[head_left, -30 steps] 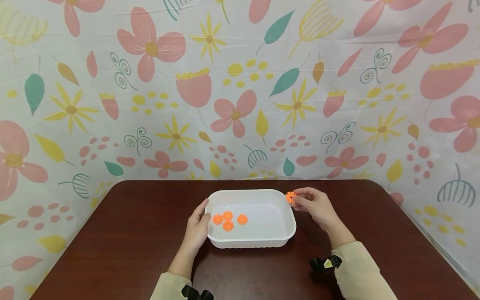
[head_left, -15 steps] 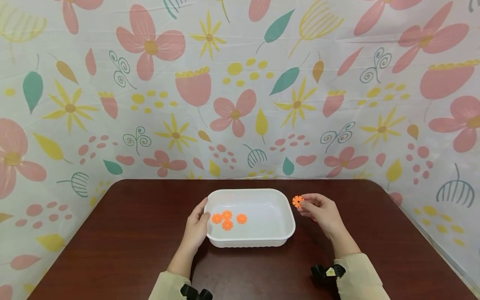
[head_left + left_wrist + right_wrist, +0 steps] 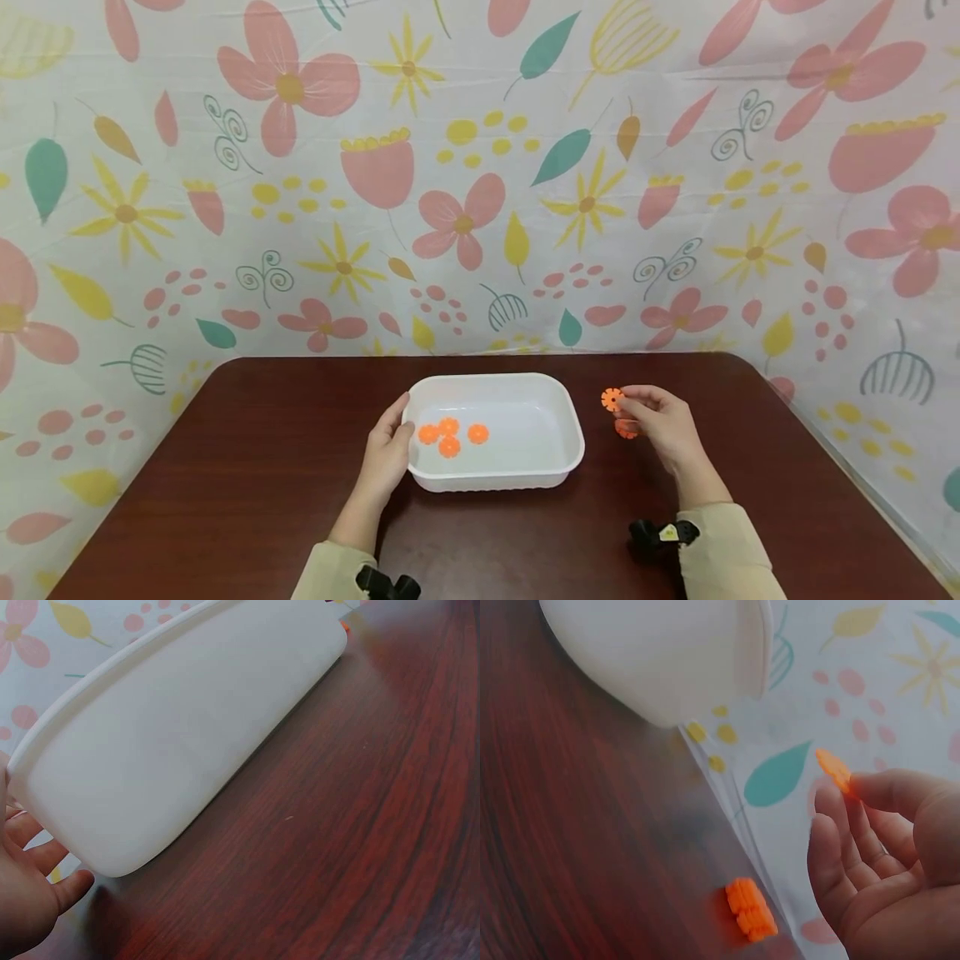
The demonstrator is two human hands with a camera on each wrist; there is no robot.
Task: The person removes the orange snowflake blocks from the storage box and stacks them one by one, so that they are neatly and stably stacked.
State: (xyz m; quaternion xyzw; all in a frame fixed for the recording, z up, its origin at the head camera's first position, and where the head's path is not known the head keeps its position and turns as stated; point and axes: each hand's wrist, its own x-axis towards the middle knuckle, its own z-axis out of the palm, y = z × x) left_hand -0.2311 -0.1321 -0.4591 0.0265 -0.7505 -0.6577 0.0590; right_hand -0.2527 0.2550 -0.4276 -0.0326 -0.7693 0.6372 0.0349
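Note:
My left hand holds the left end of a white plastic tray. In the left wrist view, its fingers lie along the outside of the tray's end wall. Several flat orange notched discs lie inside, toward the left. To the right of the tray, my right hand pinches an orange notched disc between thumb and fingertips, above the table. Below that hand stands a short stack of orange discs, partly hidden by the hand in the head view.
The dark reddish-brown wooden table has rounded far corners. A white cloth printed with flowers and leaves hangs behind it and at the sides. Black wrist devices sit at both sleeves.
The right hand has moved right and slightly down with its disc, away from the tray's rim. The orange stack beneath shows more now. The left hand stays on the tray; the head view shifts slightly.

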